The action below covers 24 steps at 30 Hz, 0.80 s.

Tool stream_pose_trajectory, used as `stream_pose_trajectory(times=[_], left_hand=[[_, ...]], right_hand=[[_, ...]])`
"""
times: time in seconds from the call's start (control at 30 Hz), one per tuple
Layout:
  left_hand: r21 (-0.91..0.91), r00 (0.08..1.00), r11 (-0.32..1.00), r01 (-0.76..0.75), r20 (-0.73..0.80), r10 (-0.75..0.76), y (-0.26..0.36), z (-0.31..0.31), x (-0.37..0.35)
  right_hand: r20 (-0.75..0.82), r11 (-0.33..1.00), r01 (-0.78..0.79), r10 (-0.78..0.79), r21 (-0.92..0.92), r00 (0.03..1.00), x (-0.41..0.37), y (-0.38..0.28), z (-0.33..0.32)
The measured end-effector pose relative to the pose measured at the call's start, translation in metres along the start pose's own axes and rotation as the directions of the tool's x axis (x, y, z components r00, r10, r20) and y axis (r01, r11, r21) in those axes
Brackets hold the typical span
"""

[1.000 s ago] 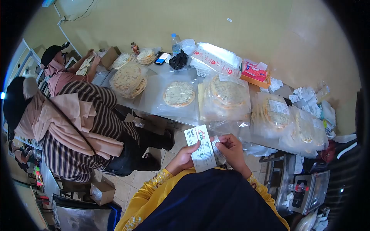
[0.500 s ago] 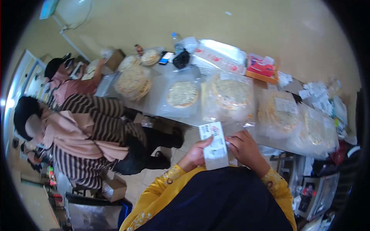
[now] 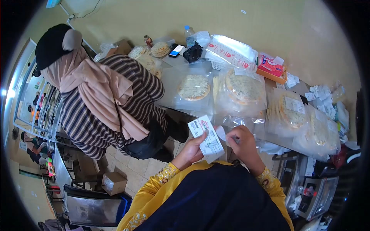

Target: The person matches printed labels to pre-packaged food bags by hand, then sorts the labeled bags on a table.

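My left hand [image 3: 194, 150] is closed around a printed white label sheet [image 3: 208, 141] with red and black lettering, thumb on its face. It is tilted in front of my chest. My right hand [image 3: 243, 143] is beside it with curled fingers, their tips at a small pale slip [image 3: 221, 133] that shows next to the sheet's edge. Beyond my hands, a bagged stack of pizzas [image 3: 243, 87] sits on the table, and a single pizza [image 3: 193, 87] lies on clear plastic to its left. Bagged pizzas with a label [image 3: 294, 104] on top are at the right.
A person in a striped top [image 3: 115, 104] stands close on my left. At the back of the table are a phone [image 3: 177, 51], a black plastic bag [image 3: 193, 52], a water bottle [image 3: 189, 36] and a red-orange box [image 3: 271, 69]. Crumpled papers [image 3: 323, 96] lie at the right. A cardboard box [image 3: 114, 183] is on the floor.
The striped-top person has moved nearer the table and now blocks the view of the coworker behind. The label sheet has tilted, and a pale slip now shows between it and my right hand.
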<state>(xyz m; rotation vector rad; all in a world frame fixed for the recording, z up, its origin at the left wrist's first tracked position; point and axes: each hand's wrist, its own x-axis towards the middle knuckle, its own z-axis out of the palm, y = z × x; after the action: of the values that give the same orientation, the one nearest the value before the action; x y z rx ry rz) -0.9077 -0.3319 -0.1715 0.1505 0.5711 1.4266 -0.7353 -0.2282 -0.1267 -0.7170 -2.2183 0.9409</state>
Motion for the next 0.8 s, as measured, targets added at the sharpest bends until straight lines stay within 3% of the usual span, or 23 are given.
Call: stream_pose_trajectory(times=[0.03,0.1,0.17,0.23,0.37,0.43,0.67,0.8], left_hand=[[0.014,0.998,0.999,-0.048,-0.036,0.049,-0.001,-0.011,-0.001],[0.011,0.997,0.997,-0.073,-0.013,0.073,0.005,-0.008,-0.011],[0.076,0.997,0.994,-0.078,-0.001,0.078,0.002,-0.019,-0.025],[0.063,0.998,0.996,-0.057,0.027,0.056,0.004,-0.026,-0.032],[-0.010,0.998,1.000,-0.012,0.056,0.013,0.010,-0.031,-0.047],[-0.067,0.999,0.998,-0.009,0.044,0.012,0.013,-0.029,-0.052],[0.014,1.000,1.000,0.008,0.016,-0.008,0.015,-0.035,-0.053],[0.004,1.000,1.000,0.005,0.027,-0.006,0.010,-0.036,-0.049]], right_hand=[[0.042,0.972,-0.145,0.140,0.183,0.989,0.001,-0.005,0.007],[0.187,0.760,-0.414,0.372,0.502,0.909,0.003,-0.019,0.027],[0.293,0.632,-0.452,0.346,0.629,0.891,-0.003,-0.024,0.055],[0.377,0.549,-0.512,0.347,0.661,0.859,-0.005,-0.029,0.077],[0.417,0.516,-0.550,0.359,0.657,0.835,-0.012,-0.032,0.108],[0.419,0.540,-0.552,0.360,0.635,0.834,-0.014,-0.038,0.111],[0.358,0.735,-0.469,0.321,0.489,0.877,-0.015,-0.042,0.121],[0.318,0.754,-0.458,0.339,0.471,0.885,-0.016,-0.043,0.121]])
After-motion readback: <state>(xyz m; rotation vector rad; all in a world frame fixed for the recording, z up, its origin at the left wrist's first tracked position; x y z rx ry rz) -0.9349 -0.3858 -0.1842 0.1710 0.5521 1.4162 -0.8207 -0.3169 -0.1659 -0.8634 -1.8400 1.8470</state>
